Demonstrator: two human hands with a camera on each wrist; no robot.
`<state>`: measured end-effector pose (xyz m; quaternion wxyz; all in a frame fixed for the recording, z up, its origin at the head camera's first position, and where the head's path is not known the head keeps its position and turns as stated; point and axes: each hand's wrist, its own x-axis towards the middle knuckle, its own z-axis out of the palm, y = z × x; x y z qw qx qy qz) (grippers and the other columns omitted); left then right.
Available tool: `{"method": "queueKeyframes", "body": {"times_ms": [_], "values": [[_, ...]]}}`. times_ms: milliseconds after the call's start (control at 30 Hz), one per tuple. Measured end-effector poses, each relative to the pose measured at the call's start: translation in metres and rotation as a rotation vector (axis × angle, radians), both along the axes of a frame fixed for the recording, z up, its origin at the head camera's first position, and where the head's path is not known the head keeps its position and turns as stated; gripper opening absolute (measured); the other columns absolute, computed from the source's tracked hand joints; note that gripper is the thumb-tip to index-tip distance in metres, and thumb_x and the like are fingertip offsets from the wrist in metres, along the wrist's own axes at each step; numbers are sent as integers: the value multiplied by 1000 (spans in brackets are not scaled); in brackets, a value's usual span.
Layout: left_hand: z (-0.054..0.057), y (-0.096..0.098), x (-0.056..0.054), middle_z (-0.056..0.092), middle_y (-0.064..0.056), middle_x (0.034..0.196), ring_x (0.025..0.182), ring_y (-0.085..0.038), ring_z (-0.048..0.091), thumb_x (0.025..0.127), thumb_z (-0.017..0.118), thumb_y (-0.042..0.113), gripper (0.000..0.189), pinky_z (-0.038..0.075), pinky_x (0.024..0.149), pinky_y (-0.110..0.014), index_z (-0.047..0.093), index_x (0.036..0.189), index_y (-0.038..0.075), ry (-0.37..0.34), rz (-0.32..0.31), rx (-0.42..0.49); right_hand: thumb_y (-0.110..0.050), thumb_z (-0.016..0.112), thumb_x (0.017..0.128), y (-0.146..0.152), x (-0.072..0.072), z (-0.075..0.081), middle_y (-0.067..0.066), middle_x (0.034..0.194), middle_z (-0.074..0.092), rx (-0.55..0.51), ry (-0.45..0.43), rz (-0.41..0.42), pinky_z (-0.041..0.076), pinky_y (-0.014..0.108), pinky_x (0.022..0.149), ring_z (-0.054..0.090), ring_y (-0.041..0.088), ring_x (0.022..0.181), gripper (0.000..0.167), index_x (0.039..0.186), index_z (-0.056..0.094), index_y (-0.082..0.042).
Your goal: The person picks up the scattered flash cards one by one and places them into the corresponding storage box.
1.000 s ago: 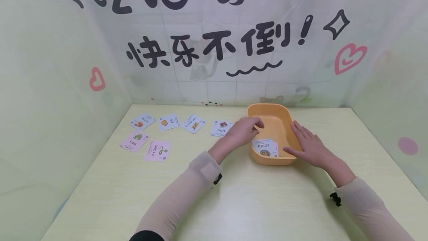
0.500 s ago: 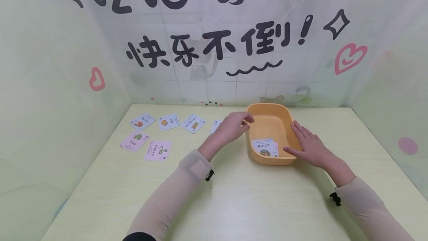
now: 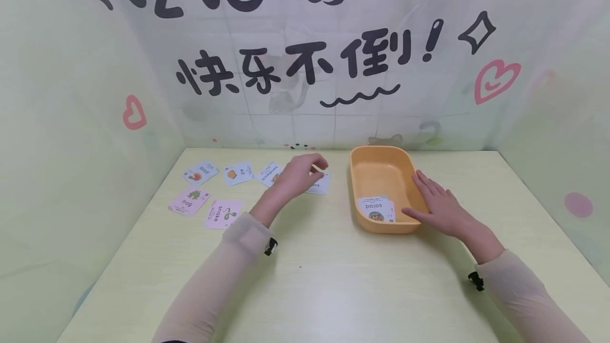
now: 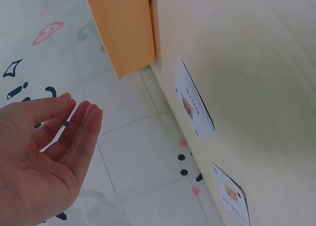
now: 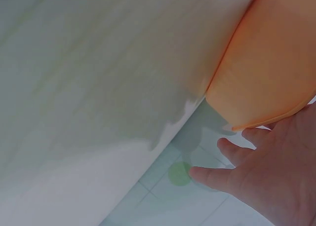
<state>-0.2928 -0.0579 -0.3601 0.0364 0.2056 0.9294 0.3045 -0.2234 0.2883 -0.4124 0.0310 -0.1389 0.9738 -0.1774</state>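
Note:
My left hand (image 3: 300, 173) hovers above the card row with loosely curled fingers and nothing between them. Partly hidden beyond its fingertips lies the pork card (image 3: 320, 184), and its wrist and back cover part of the sandwich card (image 3: 269, 173). In the left wrist view, a gap separates the hand (image 4: 49, 157) from both cards. My right hand (image 3: 443, 209) rests against the right side of an orange plastic basin (image 3: 381, 180), fingers extended and thumb over the rim. Inside the basin's near left corner, a salad card (image 3: 375, 206) lies over a pinkish card edge.
On the table's left are a pizza card (image 3: 200, 172), a pie card (image 3: 239, 173), a pink frog card (image 3: 189, 201) and a pink snake card (image 3: 223, 214). A printed cloth backdrop (image 3: 286, 126) rises behind the table's far edge.
My left hand has moved left from over the basin to above the pork and sandwich cards, its fingers still loosely curled. The right hand stays at the basin.

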Motion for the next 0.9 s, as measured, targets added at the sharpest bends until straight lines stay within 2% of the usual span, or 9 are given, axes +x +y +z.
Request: {"method": "queueKeyframes", "body": {"times_ms": [333, 600, 900], "values": [[-2, -69, -2, 67, -10, 126, 115, -28, 66, 98, 61, 11, 27, 58, 94, -41, 62, 125, 6, -14, 116, -11, -58, 57, 93, 1, -1, 1, 23, 166, 10, 9, 7, 6, 17, 80, 111, 18, 52, 147, 98, 159, 12, -2], [-3, -129, 5, 63, -16, 130, 120, -34, 62, 99, 58, 12, 29, 53, 101, -48, 58, 127, 5, -30, 221, -19, -58, 57, 93, 0, -1, -1, 22, 166, 11, 8, 7, 6, 17, 80, 111, 18, 52, 147, 97, 159, 12, -2], [-9, -192, 14, 61, -20, 133, 121, -39, 59, 101, 55, 16, 32, 49, 101, -55, 56, 130, 3, -45, 332, -58, -58, 57, 94, 1, -1, -1, 23, 166, 11, 14, 12, 8, 17, 80, 110, 19, 52, 147, 97, 159, 12, -2]]}}
